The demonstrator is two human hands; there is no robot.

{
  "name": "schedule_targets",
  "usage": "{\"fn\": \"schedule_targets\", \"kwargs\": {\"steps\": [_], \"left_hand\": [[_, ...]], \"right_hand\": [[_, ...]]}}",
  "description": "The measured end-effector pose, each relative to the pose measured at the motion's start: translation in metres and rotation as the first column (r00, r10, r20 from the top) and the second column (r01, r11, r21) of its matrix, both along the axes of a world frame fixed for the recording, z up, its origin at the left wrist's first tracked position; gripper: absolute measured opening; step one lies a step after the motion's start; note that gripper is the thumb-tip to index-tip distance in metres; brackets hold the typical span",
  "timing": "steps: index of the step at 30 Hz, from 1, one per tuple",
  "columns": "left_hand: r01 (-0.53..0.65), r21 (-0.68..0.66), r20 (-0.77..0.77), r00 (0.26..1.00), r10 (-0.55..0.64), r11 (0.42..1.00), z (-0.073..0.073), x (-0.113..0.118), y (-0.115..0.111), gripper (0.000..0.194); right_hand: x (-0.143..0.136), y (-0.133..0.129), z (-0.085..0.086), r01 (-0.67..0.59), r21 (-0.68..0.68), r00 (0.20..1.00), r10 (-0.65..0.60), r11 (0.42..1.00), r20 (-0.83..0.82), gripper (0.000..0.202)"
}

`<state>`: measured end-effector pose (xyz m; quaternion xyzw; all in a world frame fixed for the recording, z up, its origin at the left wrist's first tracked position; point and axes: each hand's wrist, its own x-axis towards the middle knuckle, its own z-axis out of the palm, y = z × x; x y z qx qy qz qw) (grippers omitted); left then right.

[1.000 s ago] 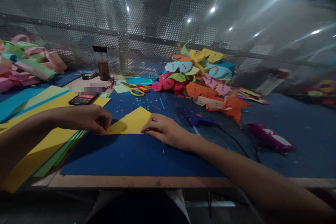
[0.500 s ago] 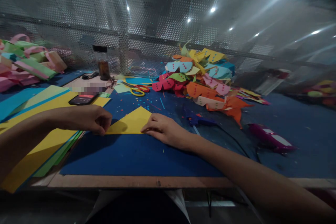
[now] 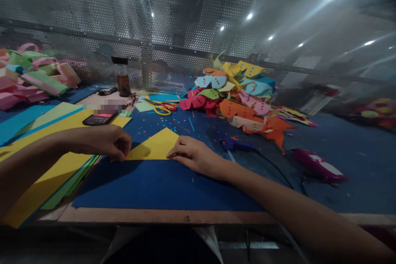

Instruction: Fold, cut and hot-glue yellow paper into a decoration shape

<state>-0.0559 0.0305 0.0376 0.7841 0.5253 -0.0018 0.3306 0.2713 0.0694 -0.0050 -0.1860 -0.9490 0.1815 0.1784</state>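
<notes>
A yellow sheet of paper folded into a triangle [image 3: 154,146] lies on the blue board, its peak pointing away from me and its straight edge toward me. Curled closed, my left hand [image 3: 119,142] grips the triangle at its left corner, which is hidden beneath the fingers. My right hand [image 3: 190,154] has its fingers together, pressed on the right part of the paper and hiding that corner. Just beyond the paper are a yellow-handled pair of scissors [image 3: 163,110] and a red-handled pair [image 3: 171,107], partly overlapping.
Left of my hands lie stacked yellow sheets [image 3: 66,169], a phone [image 3: 100,119] and a dark-capped bottle [image 3: 123,80]. Colourful paper cutouts [image 3: 238,105] pile up behind. To the right are a blue glue gun [image 3: 236,144] with a cord and a purple object [image 3: 318,166].
Both hands keep the same hold on the folded paper. The whole view has shifted slightly, so everything sits a little lower in the picture.
</notes>
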Motion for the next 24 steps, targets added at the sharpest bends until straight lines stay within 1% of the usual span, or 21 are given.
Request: {"fn": "schedule_targets", "kwargs": {"steps": [3,8,16,24], "left_hand": [[0.001,-0.03,-0.012,1.0,-0.002,1.0,0.0016,0.0005,0.0,0.009],[0.002,-0.013,-0.044,0.999,-0.003,1.0,0.0054,0.003,-0.0004,0.011],[0.001,-0.019,-0.036,0.999,-0.002,1.0,0.0014,-0.0005,0.0037,0.011],[-0.019,-0.043,-0.049,0.999,0.017,0.999,0.0044,0.0005,0.0023,0.012]], "right_hand": [[0.0001,-0.0011,0.0016,0.0,-0.001,1.0,0.0,1.0,0.005,0.017],[0.0,-0.0013,0.0019,0.007,0.006,1.0,-0.007,1.0,0.007,0.017],[0.0004,-0.0005,0.0017,0.004,0.011,1.0,-0.004,1.0,0.008,0.017],[0.0005,-0.0012,0.0018,0.006,0.018,1.0,-0.007,1.0,0.004,0.017]]}}
